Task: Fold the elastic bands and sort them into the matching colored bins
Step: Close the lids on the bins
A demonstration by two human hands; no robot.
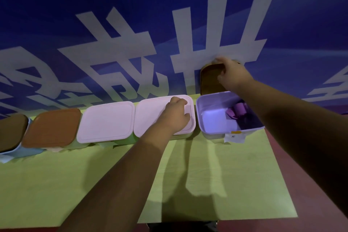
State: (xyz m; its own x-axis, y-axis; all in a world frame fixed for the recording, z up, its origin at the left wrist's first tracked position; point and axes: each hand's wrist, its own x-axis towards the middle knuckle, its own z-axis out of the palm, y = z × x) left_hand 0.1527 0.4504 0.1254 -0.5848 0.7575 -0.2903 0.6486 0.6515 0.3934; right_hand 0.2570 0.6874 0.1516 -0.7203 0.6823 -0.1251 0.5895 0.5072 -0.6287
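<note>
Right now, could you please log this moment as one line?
right hand: holds brown lid behind open bin | left hand: grips pink lid | purple bands: inside bin

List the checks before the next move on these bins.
1. Purple bin open: ok.
2. Brown lid held up by right hand, behind the bin: ok.
3. Purple bands inside purple bin: ok.
4. Bands folded: cannot tell.
5. Pink lid off the next bin: not ok; left hand only grips its edge.
</note>
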